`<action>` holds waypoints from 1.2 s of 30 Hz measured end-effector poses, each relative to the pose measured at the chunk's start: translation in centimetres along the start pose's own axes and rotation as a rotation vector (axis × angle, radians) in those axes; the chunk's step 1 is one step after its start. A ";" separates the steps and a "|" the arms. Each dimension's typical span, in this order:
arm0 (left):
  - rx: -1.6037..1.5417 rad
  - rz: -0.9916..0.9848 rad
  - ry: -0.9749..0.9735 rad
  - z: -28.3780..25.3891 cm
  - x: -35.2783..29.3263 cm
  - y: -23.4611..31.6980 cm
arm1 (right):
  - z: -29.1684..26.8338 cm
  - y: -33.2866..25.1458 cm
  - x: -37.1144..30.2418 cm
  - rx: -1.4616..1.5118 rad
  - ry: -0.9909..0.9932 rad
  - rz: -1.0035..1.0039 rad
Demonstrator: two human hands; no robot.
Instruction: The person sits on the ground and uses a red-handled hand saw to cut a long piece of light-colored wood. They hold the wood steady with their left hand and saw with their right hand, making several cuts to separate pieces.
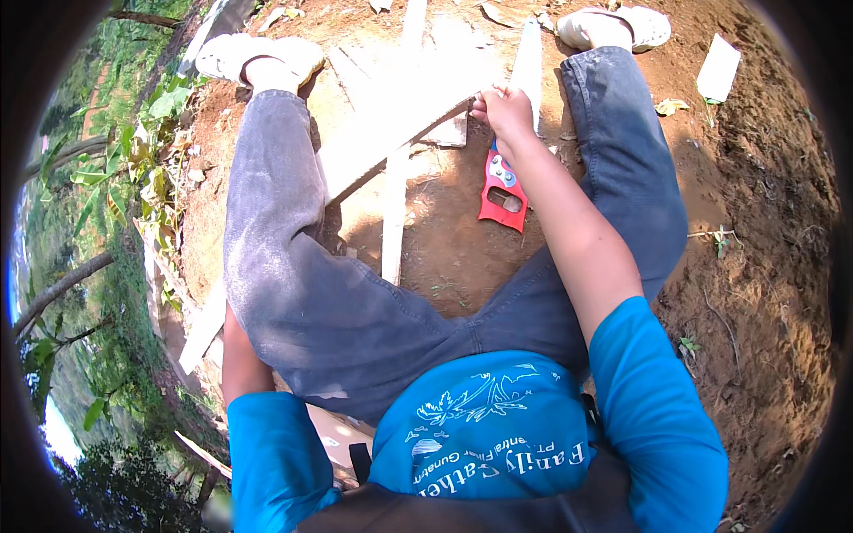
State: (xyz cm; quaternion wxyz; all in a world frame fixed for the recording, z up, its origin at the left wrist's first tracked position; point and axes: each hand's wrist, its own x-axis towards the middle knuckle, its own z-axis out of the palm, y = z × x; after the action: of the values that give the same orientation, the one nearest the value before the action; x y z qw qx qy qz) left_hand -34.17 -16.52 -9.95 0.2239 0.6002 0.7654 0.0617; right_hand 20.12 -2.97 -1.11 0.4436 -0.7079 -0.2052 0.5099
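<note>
My right hand (506, 114) reaches forward with its fingers curled together at the right end of a pale wooden board (364, 147). Whether they pinch the board's corner or something small, I cannot make out. Beneath that hand lies a handsaw with a red handle (490, 197), its bright blade (529, 62) pointing away from me. The board slants across a narrow wooden strip (395, 226) between my legs. Down past my left thigh goes my left forearm (242, 355); the thigh hides the hand.
A small wood block (451, 131) sits under the board's right end. Sunlight washes out more boards (355, 75) farther off. A pale flat piece (718, 69) lies at the far right by a dirt bank (773, 186). Green plants (98, 191) and branches fill the left side.
</note>
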 end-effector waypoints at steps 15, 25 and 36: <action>0.032 0.106 -0.003 2.1 1.8 4.8 | 1.1 7.2 -2.0 -0.476 0.001 0.021; 0.036 0.168 0.002 2.9 2.8 7.6 | -1.6 3.7 -4.8 -0.293 -0.343 0.258; -0.004 0.277 0.071 3.9 2.0 12.9 | -9.8 -0.1 -18.8 0.139 -0.402 0.318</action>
State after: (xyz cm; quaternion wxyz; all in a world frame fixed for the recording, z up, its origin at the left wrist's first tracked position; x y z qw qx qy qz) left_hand -21.37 -11.79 -9.28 0.1871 0.6972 0.6824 0.1146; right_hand 21.60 -21.00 9.98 0.3559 -0.5834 -0.1398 0.7166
